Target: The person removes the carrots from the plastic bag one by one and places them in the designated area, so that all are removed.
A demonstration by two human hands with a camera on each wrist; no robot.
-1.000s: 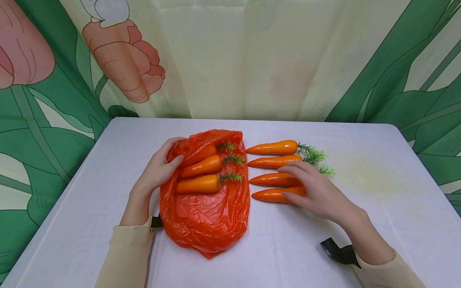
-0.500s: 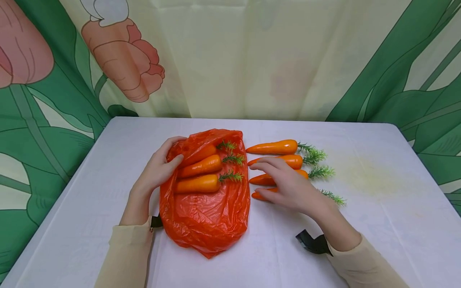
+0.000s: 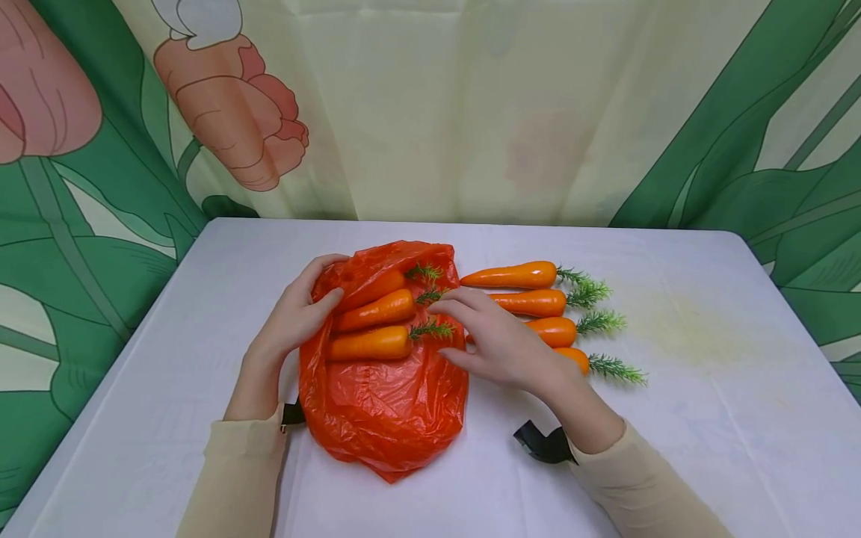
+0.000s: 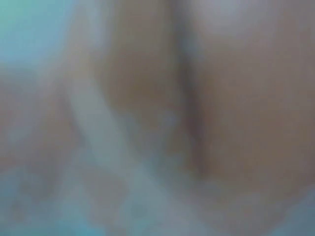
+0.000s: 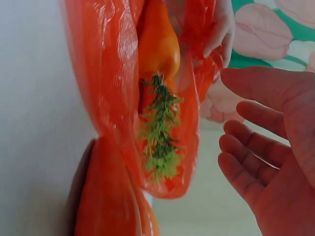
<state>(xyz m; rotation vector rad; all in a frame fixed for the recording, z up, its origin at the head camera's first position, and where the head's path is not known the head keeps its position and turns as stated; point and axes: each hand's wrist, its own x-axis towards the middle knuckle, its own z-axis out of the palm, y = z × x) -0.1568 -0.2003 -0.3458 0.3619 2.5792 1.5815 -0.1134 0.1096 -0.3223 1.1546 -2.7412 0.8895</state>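
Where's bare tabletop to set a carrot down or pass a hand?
Bare white tabletop lies right of the green fronds of four loose glossy orange carrots, and left of the left hand and beige left sleeve. The middle is crowded: crinkled red plastic bag holding three carrots, right hand over its right edge, loose carrots close beside it.

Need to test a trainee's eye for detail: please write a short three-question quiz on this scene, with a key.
1. Count: how many carrots lie on the table outside the red bag?
2. Multiple choice: which way do those carrots' green leaves point? A) toward the bag B) away from the bag C) some each way
3. True or false: the left hand has its grip on the bag's edge, while the right hand holds nothing.

Key:
1. Four
2. B
3. True
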